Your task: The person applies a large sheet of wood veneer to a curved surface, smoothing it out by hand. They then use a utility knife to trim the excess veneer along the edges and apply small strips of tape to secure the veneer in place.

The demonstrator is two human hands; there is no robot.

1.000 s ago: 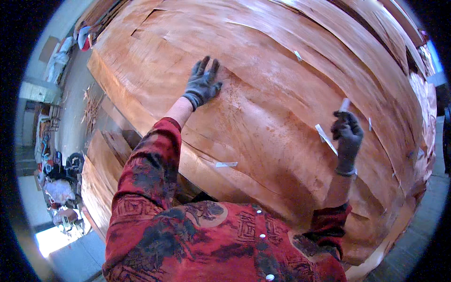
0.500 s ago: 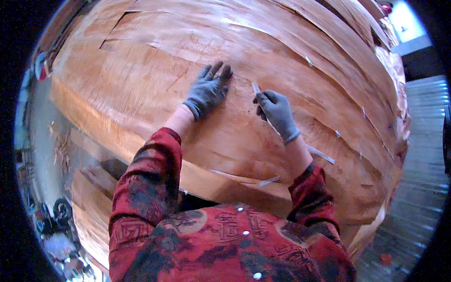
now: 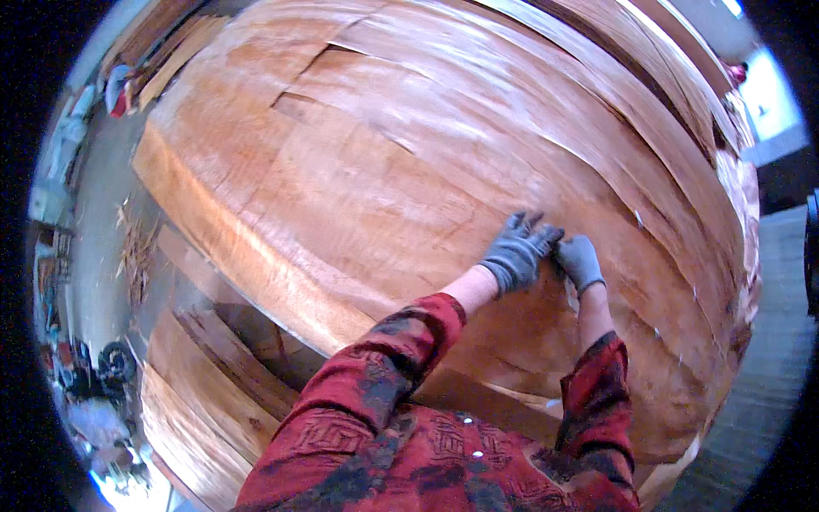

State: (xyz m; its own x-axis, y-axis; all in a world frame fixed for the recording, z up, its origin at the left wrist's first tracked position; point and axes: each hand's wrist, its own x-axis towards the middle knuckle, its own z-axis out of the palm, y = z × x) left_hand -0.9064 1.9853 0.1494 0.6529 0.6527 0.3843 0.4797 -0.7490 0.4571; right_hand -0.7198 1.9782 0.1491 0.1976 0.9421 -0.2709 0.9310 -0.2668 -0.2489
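Observation:
A broad stack of reddish-brown wood veneer sheets point(image 3: 367, 188), with split, overlapping edges, fills the middle. My left hand point(image 3: 522, 252), in a grey glove, lies on the top sheet with its fingers spread. Just to its right, almost touching it, my right hand point(image 3: 580, 263), also gloved, is curled down at the sheet; what it grips is hidden, though a pale sliver shows below it. Small white strips point(image 3: 638, 218) lie on the sheets to the right.
A lower veneer pile point(image 3: 200, 401) is at the near left, with wood scraps point(image 3: 136, 252) on the floor beyond. A wheeled object point(image 3: 118, 363) and clutter stand at the far left. Grey flooring point(image 3: 768, 341) runs along the right.
Both hands now sit farther right in the picture, close together. My right hand moved in beside the left; the white piece seen in it earlier is mostly hidden. The view has shifted.

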